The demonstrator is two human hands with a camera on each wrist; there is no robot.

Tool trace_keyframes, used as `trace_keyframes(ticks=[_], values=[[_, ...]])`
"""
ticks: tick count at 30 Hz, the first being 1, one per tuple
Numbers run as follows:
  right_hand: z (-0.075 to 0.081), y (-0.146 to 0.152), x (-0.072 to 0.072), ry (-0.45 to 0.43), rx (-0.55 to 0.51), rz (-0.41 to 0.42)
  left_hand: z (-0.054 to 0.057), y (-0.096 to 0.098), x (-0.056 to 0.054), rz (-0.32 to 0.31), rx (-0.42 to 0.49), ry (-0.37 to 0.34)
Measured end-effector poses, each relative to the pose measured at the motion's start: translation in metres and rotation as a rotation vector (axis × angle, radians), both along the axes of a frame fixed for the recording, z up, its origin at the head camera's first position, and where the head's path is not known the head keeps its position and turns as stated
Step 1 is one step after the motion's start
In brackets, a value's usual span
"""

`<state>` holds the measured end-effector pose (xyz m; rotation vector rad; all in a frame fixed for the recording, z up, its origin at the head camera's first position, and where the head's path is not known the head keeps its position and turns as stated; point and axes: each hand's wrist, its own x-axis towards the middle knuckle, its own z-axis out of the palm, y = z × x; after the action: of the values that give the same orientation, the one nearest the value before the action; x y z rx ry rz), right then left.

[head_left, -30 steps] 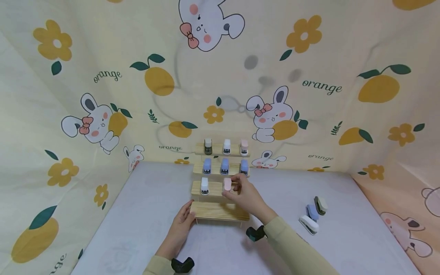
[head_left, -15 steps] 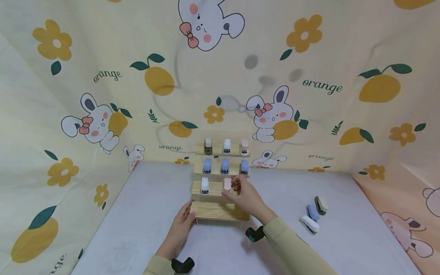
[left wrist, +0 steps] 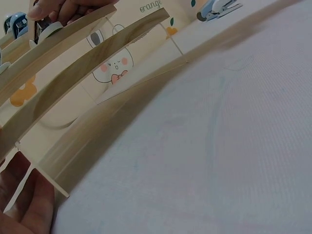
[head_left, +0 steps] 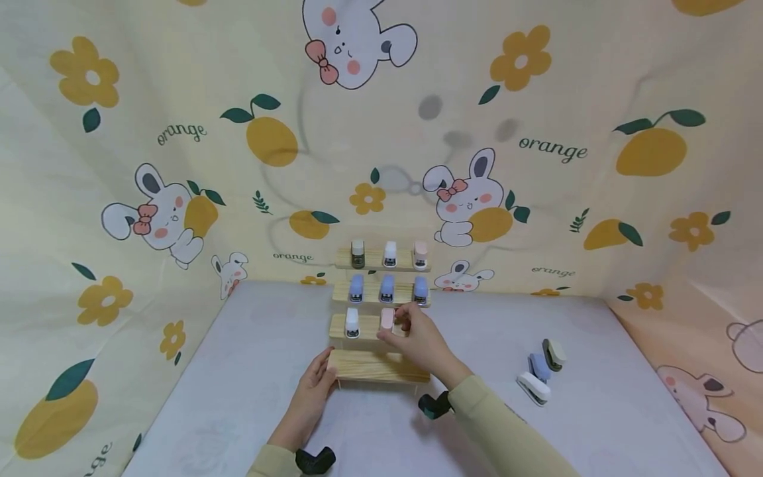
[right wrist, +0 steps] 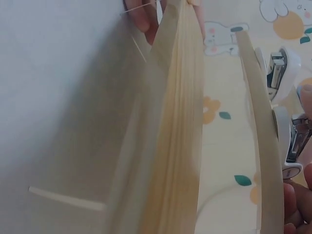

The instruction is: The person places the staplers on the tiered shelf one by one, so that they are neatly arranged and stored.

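Observation:
A stepped wooden display rack [head_left: 378,366] stands on the table, its front shelf bare. My left hand [head_left: 314,387] grips the left end of that shelf, with fingers [left wrist: 36,200] below the board at the clear side support. On the second shelf up, my right hand [head_left: 424,341] pinches a small pink stapler [head_left: 387,319] between thumb and fingers. Left of it, a white stapler [head_left: 352,321] faces front on the same shelf. In the right wrist view, the held stapler's metal end [right wrist: 298,139] shows near the shelf edge; its base touches or nearly touches the board.
The third shelf bears three blue staplers [head_left: 387,289]. On the top shelf are a dark green stapler [head_left: 357,254], a white one [head_left: 390,254] and a pink one [head_left: 420,254]. Loose at right lie white [head_left: 533,389], blue [head_left: 539,366] and dark green [head_left: 554,355] staplers.
The pink stapler and my right hand have shifted slightly left along the shelf. My left hand keeps its hold on the rack. The head view has turned a little.

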<state>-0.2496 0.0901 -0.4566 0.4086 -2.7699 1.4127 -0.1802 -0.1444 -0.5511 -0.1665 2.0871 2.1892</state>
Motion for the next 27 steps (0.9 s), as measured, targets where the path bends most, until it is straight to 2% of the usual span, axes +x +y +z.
trace_keyframes(ticks=[8, 17, 20, 27], values=[[-0.001, 0.002, 0.000, -0.012, 0.006, 0.020, 0.000, 0.000, 0.000, 0.010, -0.016, -0.011], [0.001, 0.028, 0.013, 0.021, 0.001, 0.066, 0.000, -0.001, -0.001, 0.001, -0.014, -0.001], [0.001, 0.042, 0.019, 0.040, -0.002, 0.044, 0.001, -0.002, 0.000, -0.003, -0.017, 0.001], [-0.008, 0.079, 0.026, 0.069, 0.088, -0.041, 0.003, -0.002, 0.000, -0.012, -0.004, -0.003]])
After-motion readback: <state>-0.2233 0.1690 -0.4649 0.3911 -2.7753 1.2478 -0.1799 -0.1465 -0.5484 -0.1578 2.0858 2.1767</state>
